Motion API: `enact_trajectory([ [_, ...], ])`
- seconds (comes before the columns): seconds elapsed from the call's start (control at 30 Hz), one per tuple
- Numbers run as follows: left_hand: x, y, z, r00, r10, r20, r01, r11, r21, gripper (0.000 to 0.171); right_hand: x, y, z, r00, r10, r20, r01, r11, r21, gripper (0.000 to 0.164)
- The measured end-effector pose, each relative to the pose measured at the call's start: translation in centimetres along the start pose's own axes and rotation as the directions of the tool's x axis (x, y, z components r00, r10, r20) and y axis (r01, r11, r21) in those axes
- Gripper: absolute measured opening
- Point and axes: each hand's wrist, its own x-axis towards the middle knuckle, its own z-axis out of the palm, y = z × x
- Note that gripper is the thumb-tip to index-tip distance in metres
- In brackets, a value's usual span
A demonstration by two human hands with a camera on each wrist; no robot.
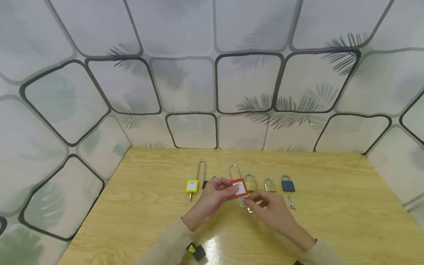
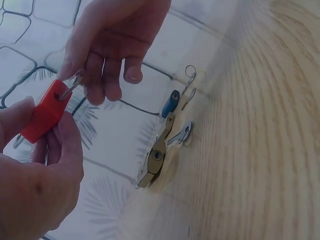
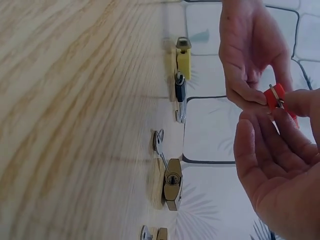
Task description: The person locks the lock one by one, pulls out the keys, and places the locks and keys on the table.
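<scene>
My left hand (image 1: 214, 200) holds a red padlock (image 1: 239, 187) with a white label, its thumb across the front and its fingers behind. The padlock is raised above the table, its long metal shackle pointing up and away. My right hand (image 1: 273, 212) is just below and to the right, thumb and forefinger pinching a small key. In the left wrist view, the key (image 2: 69, 91) meets the keyhole in the padlock's red underside. The right hand's other fingers are loosely bent. Fingers partly cover the key's head in the right wrist view.
A row of padlocks stands behind the hands: yellow (image 1: 191, 186) with its key, a long-shackled black one (image 1: 205, 184) partly hidden, larger brass (image 1: 251, 185), smaller brass (image 1: 269, 187) and blue (image 1: 288, 186). Loose keys (image 1: 291, 203) lie before the blue one. Patterned cloth (image 1: 188, 84) surrounds the wooden table (image 1: 344, 206).
</scene>
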Motion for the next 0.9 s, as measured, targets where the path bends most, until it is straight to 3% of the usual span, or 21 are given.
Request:
enact_trajectory([
  [0.17, 0.2, 0.1, 0.3, 1.000, 0.026, 0.011, -0.026, 0.998, 0.062, 0.016, 0.5, 0.2, 0.1, 0.993, 0.101, 0.054, -0.100, 0.995, -0.006, 0.016],
  [0.5, 0.1, 0.4, 0.6, 0.998, 0.066, 0.001, -0.065, 0.984, 0.163, 0.019, 0.7, 0.1, 0.3, 0.974, 0.135, 0.184, -0.158, 0.981, 0.115, 0.027],
  [0.63, -0.1, 0.4, 0.7, 0.997, 0.075, -0.010, -0.073, 0.986, 0.147, 0.018, 0.7, 0.0, 0.3, 0.972, 0.125, 0.199, -0.153, 0.979, 0.132, 0.031],
  [0.9, -0.4, 0.4, 1.1, 0.992, 0.115, -0.044, -0.112, 0.992, 0.054, 0.010, 0.8, -0.2, 0.2, 0.986, 0.072, 0.150, -0.080, 0.995, 0.051, 0.028],
])
